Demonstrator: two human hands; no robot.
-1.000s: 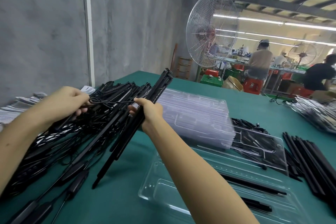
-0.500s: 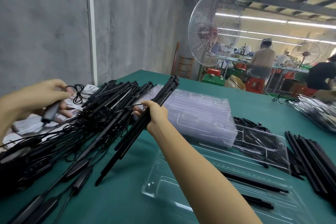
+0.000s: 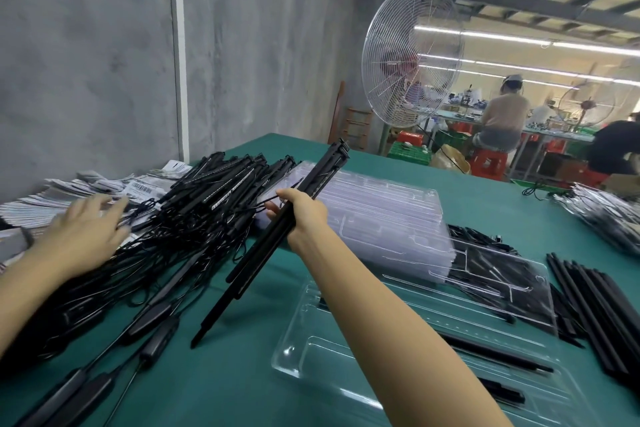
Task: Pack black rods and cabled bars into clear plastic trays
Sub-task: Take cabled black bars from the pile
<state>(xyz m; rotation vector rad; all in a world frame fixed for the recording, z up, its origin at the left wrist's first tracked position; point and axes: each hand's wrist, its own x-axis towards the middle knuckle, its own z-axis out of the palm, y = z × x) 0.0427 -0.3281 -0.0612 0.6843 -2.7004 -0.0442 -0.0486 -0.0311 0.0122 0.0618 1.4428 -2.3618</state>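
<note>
Head view. The right hand [image 3: 301, 210] grips a bundle of black rods [image 3: 258, 262] near its upper third, with the fingers curled fully round it. The bundle is tilted. Its lower tip is at or just above the green table [image 3: 228, 388], and its upper end is over the stack of empty trays [image 3: 384, 218].

The left hand [image 3: 83, 232] is blurred. Its fingers are extended and spread above the left edge of the pile of cabled bars [image 3: 194, 215], and it appears to hold nothing.

The open tray [image 3: 289, 359] lies just right of the right forearm. Two black pieces [image 3: 498, 355] show in its channels, and the rest of its visible channels look unfilled. Behind it, a second tray [image 3: 505, 274] contains black parts.

Loose rods [image 3: 595, 308] lie at the right.

Progress assessment: early. The pile, the loose rods and the tray stack indicate that most of the packing remains.
</note>
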